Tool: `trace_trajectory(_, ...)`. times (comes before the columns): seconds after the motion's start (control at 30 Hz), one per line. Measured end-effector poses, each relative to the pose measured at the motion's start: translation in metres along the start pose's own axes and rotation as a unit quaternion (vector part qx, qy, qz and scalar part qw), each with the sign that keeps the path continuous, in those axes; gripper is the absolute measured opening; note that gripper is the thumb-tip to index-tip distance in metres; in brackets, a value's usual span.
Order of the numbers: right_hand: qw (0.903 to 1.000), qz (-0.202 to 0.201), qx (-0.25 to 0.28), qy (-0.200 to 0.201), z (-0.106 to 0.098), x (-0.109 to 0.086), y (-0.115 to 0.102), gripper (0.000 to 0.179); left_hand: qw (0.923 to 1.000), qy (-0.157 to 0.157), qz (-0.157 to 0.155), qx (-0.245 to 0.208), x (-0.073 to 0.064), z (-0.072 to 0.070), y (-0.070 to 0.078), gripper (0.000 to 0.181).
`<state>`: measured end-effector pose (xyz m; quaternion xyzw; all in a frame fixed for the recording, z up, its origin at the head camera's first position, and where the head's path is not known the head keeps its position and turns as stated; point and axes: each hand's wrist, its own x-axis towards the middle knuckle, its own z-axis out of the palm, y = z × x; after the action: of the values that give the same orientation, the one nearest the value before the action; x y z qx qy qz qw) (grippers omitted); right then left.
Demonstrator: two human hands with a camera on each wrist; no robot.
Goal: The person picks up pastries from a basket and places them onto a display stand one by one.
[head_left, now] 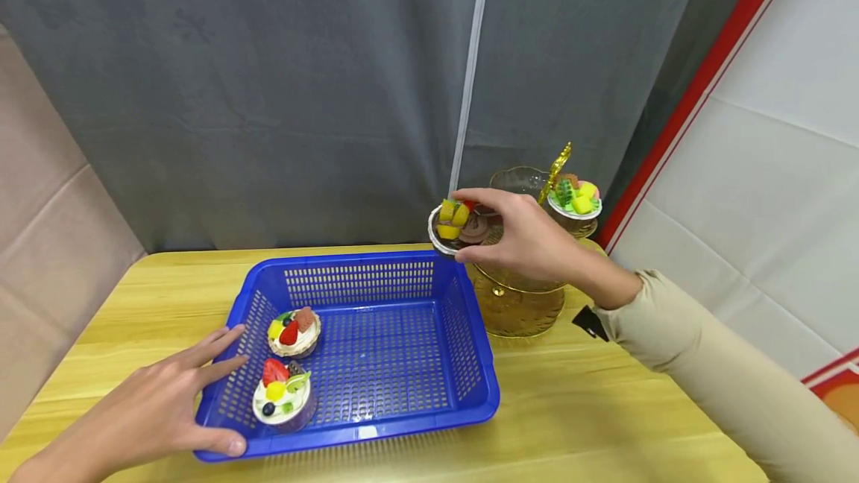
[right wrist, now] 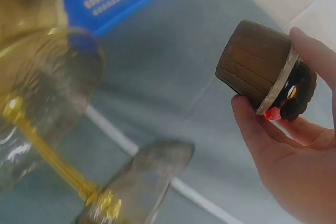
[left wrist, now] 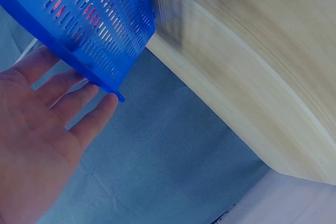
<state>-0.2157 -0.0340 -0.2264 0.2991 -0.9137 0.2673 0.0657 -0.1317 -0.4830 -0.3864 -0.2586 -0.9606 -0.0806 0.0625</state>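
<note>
My right hand [head_left: 526, 237] pinches a chocolate cupcake [head_left: 448, 244] between thumb and fingers, above the back right corner of the blue plastic basket [head_left: 382, 349]. Yellow fruit cubes and chocolate cream top it; the right wrist view shows its brown ridged cup [right wrist: 252, 64] tilted. At the basket's left rim, my left hand [head_left: 157, 397] spreads its fingers, and the fingertips touch the rim in the left wrist view. Inside the basket, on the left, are a white-cream fruit tart [head_left: 298, 338] and a fruit-topped cream cupcake [head_left: 285, 405].
A tiered amber, see-through stand [head_left: 513, 311] with a gold handle [head_left: 555, 170] stands right of the basket, partly hidden by my right hand. Another fruit-topped cupcake [head_left: 575, 203] sits on its upper right tier. Behind the wooden table [head_left: 570, 401] hangs a grey curtain [head_left: 302, 95].
</note>
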Motion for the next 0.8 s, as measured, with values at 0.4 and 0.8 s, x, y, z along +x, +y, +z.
trace_trajectory(0.4, 0.996, 0.055, -0.016, 0.069, -0.04, -0.018, 0.022, 0.07, 1.0, -0.005, -0.006, 0.003, 0.002, -0.001, 0.0, 0.102)
trace_trajectory(0.8, 0.9902, 0.054, -0.053, 0.117, -0.047, -0.028, 0.037, 0.072, 1.0, -0.008, -0.002, 0.001, 0.001, 0.0, -0.003, 0.099)
